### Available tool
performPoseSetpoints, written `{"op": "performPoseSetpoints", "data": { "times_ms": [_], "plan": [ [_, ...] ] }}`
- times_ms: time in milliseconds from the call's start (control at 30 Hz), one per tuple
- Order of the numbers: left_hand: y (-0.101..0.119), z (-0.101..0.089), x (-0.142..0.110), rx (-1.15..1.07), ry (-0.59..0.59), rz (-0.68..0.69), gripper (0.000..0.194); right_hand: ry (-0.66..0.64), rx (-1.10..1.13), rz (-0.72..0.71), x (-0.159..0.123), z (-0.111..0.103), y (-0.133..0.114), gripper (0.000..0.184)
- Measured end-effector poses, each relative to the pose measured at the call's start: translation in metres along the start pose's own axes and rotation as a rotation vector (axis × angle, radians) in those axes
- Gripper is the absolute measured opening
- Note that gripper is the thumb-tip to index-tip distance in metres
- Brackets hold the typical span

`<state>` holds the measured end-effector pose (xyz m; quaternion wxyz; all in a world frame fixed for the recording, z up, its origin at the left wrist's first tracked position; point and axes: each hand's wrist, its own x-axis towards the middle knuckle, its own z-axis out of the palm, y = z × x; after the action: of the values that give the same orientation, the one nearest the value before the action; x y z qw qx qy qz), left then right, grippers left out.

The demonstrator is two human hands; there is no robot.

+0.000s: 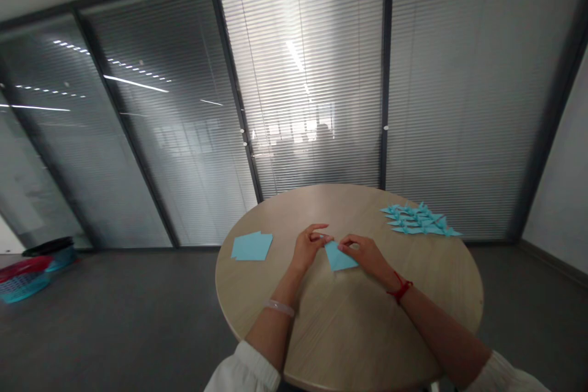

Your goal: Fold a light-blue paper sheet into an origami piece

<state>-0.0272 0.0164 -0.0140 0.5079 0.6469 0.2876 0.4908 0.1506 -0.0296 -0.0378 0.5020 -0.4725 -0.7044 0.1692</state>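
Note:
A folded light blue paper [339,257] lies at the middle of the round wooden table [349,331]. My left hand [309,244] pinches the paper's upper tip, fingers curled together. My right hand [365,252] rests on the paper's right edge with fingers closed on it. A pale bracelet circles my left wrist and a red cord my right wrist.
A small stack of flat blue sheets [252,246] lies at the table's left. Several folded blue paper cranes [418,219] are laid in rows at the far right. Glass walls with blinds [303,86] stand behind. Coloured baskets [27,272] sit on the grey floor far left.

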Motion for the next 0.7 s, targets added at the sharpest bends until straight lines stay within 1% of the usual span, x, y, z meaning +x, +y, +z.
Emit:
{"op": "performPoseSetpoints", "data": {
  "times_ms": [167, 300, 500, 600, 700],
  "plan": [
    [-0.003, -0.006, 0.004, -0.091, 0.093, -0.013, 0.049, 0.003, 0.014, 0.031, 0.001, -0.001, 0.000, 0.023],
    [-0.004, -0.012, 0.006, -0.154, 0.205, 0.018, 0.048, 0.022, -0.003, 0.048, 0.001, -0.003, -0.003, 0.023],
    [-0.008, -0.021, 0.008, -0.180, 0.367, 0.086, 0.045, 0.016, -0.013, 0.055, 0.001, -0.006, -0.004, 0.024],
    [-0.012, -0.029, 0.009, -0.187, 0.460, 0.113, 0.044, 0.049, -0.007, 0.070, 0.001, -0.007, 0.000, 0.022],
    [-0.014, -0.034, 0.009, -0.187, 0.538, 0.098, 0.042, 0.102, 0.026, 0.093, 0.002, -0.008, 0.004, 0.023]
  ]
}}
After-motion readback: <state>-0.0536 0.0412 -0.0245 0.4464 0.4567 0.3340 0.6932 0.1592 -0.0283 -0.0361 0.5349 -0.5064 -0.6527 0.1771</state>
